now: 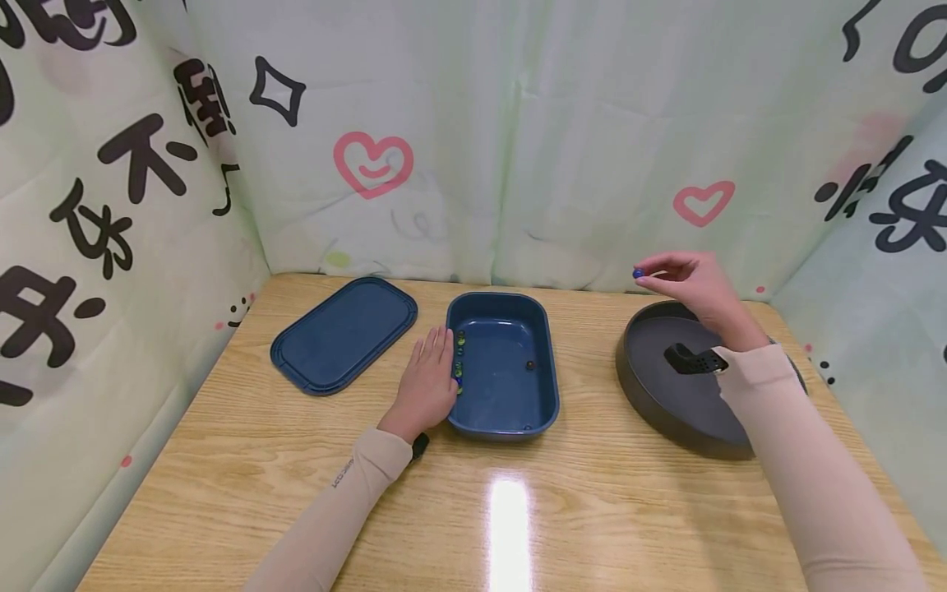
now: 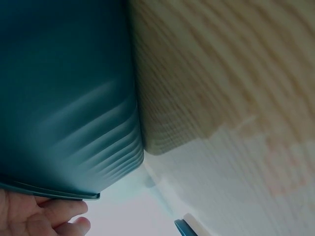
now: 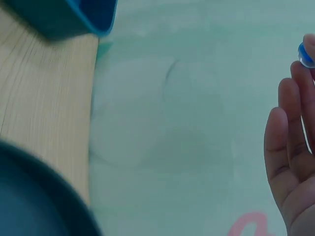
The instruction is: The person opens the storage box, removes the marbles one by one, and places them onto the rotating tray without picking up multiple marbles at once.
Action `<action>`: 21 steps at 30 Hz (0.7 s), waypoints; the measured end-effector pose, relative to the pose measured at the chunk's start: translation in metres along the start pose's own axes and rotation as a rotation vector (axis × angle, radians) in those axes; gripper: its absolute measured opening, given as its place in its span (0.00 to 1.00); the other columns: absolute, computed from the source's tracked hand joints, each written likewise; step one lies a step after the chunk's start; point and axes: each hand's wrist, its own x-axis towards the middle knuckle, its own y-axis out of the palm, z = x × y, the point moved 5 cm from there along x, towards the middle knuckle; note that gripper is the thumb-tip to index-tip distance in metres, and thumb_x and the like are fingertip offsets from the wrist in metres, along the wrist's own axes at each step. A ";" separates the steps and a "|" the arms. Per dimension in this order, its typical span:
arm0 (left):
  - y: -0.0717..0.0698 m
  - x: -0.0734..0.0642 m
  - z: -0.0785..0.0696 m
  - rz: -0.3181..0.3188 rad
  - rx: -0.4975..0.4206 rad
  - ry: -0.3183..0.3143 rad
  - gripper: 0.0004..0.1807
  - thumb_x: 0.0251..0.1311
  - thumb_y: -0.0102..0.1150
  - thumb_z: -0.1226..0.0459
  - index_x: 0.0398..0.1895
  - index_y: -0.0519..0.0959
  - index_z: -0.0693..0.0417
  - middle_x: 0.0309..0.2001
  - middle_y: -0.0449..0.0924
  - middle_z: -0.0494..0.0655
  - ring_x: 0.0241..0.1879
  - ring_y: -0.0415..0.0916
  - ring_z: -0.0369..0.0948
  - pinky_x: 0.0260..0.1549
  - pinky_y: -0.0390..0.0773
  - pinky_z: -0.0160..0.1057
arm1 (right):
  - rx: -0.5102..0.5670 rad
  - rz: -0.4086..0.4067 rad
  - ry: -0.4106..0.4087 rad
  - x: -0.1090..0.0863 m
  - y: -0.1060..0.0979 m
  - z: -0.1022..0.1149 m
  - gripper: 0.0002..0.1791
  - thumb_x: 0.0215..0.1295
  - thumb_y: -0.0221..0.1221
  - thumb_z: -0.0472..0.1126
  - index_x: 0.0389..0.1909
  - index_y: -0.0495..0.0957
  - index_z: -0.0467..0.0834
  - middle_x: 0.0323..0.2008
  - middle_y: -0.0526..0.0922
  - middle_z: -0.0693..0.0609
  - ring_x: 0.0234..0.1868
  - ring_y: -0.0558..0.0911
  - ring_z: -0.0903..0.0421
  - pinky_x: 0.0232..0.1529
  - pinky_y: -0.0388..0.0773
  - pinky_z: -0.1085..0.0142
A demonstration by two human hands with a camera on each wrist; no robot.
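Between thumb and fingertips, my right hand [image 1: 691,284] pinches a blue marble [image 1: 638,273] above the far edge of a round dark pan-like container [image 1: 629,378]. The right wrist view shows the same marble [image 3: 305,55] at its right edge. My left hand [image 1: 427,382] rests on the left rim of a deep blue rectangular box [image 1: 553,386], fingers extended. Several green and blue marbles [image 1: 459,370] lie along the box's inner left side. A dark brownish marble [image 1: 529,364] sits farther right inside it, and another small marble [image 1: 528,427] lies by the near wall.
A flat blue lid [image 1: 344,335] lies on the wooden table [image 1: 592,510], left of the box. A printed pale curtain [image 1: 473,164] surrounds the table at the back and both sides.
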 end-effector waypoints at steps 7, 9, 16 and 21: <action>-0.002 -0.001 -0.002 -0.020 -0.022 0.013 0.36 0.66 0.43 0.63 0.73 0.44 0.65 0.75 0.43 0.58 0.75 0.40 0.51 0.74 0.40 0.49 | -0.002 -0.071 0.060 -0.011 -0.035 -0.034 0.11 0.58 0.61 0.32 0.39 0.85 0.49 0.29 0.84 0.70 0.33 0.82 0.70 0.35 0.77 0.79; -0.002 -0.001 -0.002 -0.022 -0.024 0.013 0.36 0.66 0.42 0.63 0.73 0.44 0.65 0.75 0.44 0.58 0.75 0.40 0.51 0.74 0.39 0.49 | -0.031 -0.081 0.091 -0.014 -0.042 -0.043 0.10 0.59 0.61 0.34 0.40 0.85 0.49 0.30 0.83 0.70 0.34 0.81 0.70 0.35 0.76 0.80; -0.001 0.001 0.000 -0.017 -0.001 0.002 0.36 0.66 0.44 0.62 0.73 0.44 0.64 0.75 0.42 0.56 0.75 0.39 0.50 0.73 0.41 0.49 | -0.179 -0.101 0.169 -0.028 -0.062 -0.073 0.15 0.59 0.62 0.45 0.46 0.82 0.44 0.30 0.81 0.74 0.36 0.77 0.71 0.34 0.75 0.81; 0.001 0.001 0.001 -0.014 0.009 -0.007 0.36 0.66 0.44 0.62 0.73 0.44 0.64 0.75 0.42 0.56 0.75 0.39 0.49 0.74 0.41 0.48 | -0.246 -0.105 0.206 -0.034 -0.072 -0.098 0.22 0.59 0.62 0.49 0.49 0.80 0.39 0.29 0.79 0.77 0.34 0.77 0.74 0.34 0.75 0.82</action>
